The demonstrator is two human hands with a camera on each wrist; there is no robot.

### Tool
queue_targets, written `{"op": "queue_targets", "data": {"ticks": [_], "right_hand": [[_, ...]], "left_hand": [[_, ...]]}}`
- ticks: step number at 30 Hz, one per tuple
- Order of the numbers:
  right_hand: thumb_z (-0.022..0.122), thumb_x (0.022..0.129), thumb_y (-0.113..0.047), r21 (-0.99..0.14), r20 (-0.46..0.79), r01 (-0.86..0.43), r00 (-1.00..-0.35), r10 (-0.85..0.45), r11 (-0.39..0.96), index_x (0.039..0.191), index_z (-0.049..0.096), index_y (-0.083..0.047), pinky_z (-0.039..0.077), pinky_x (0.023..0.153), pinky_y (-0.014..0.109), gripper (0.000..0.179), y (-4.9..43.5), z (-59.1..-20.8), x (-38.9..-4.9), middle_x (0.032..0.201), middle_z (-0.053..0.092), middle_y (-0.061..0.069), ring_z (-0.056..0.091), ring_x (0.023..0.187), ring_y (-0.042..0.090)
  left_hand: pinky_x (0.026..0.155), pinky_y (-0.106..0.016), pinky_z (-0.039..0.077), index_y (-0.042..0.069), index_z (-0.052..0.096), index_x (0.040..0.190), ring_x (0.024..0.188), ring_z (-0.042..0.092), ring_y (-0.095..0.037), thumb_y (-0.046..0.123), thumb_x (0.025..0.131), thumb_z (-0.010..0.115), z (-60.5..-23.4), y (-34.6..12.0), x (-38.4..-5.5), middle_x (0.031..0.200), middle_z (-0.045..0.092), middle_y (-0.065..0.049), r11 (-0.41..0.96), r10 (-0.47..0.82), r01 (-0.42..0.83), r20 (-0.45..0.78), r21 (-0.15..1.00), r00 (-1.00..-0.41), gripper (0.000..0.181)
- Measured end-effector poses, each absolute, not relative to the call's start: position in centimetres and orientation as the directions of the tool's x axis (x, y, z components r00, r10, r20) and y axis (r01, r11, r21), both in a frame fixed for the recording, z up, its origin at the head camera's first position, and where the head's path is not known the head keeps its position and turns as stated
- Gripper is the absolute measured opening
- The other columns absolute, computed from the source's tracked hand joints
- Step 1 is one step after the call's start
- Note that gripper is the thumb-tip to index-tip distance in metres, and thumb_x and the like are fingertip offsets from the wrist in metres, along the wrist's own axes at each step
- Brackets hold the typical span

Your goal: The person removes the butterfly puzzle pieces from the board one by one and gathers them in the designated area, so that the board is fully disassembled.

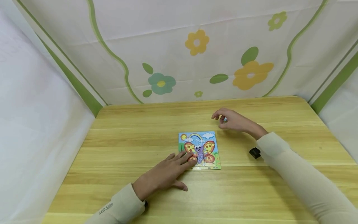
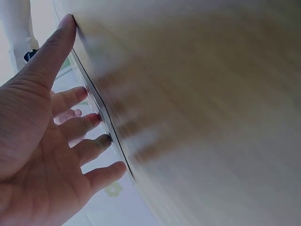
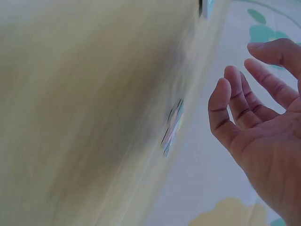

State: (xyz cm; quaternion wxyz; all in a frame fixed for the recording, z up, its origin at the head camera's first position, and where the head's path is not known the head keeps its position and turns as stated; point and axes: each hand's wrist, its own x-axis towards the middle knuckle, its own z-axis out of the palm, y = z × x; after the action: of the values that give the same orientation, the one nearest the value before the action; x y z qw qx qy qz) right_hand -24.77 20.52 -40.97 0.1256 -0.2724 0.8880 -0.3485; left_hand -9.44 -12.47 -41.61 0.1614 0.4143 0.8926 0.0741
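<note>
A square butterfly jigsaw puzzle (image 1: 209, 147) lies flat on the wooden table (image 1: 134, 133). My left hand (image 1: 169, 171) reaches onto its lower left part with fingers spread and fairly straight. From the left wrist, the puzzle shows as a thin board edge (image 2: 99, 100) that the fingertips meet. Beyond the puzzle's upper right corner, my right hand (image 1: 233, 120) hovers with loosely bent fingers and nothing gripped. Below it, a few thin, colourful flat pieces (image 3: 173, 126) lie on the table; from the head, the hand hides all but a bluish bit.
A small black object (image 1: 255, 152) shows beside the right sleeve. White cloth (image 1: 173, 56) printed with flowers hangs behind the table's far edge, with more white cloth (image 1: 42, 109) along the left side.
</note>
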Motion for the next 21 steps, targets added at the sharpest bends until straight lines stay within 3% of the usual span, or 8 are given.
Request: {"op": "queue_targets", "data": {"ticks": [14, 21], "right_hand": [[0.069, 0.095, -0.002, -0.728, -0.07, -0.445, -0.709, -0.702, 0.522, 0.134, 0.063, 0.0, 0.057, 0.093, 0.045, 0.039, 15.8, -41.2, -23.0, 0.13, 0.064, 0.018, 0.064, 0.1, 0.02], [0.074, 0.093, -0.003, -0.718, -0.076, -0.477, -0.67, -0.738, 0.507, 0.131, 0.067, -0.003, 0.054, 0.089, 0.039, 0.039, 14.2, -41.7, -22.6, 0.129, 0.065, 0.014, 0.062, 0.1, 0.022]], "left_hand": [[0.124, -0.051, 0.038, 0.02, 0.031, 0.167, 0.163, 0.021, -0.032, 0.054, 0.091, 0.073, -41.7, -12.5, -9.6, 0.176, 0.021, -0.005, 0.646, 0.763, 0.696, -0.234, 0.312, -0.603, 0.093], [0.125, -0.051, 0.036, 0.021, 0.031, 0.167, 0.163, 0.019, -0.031, 0.054, 0.091, 0.073, -41.6, -12.6, -9.7, 0.176, 0.021, -0.005, 0.654, 0.756, 0.684, -0.249, 0.325, -0.605, 0.093]]}}
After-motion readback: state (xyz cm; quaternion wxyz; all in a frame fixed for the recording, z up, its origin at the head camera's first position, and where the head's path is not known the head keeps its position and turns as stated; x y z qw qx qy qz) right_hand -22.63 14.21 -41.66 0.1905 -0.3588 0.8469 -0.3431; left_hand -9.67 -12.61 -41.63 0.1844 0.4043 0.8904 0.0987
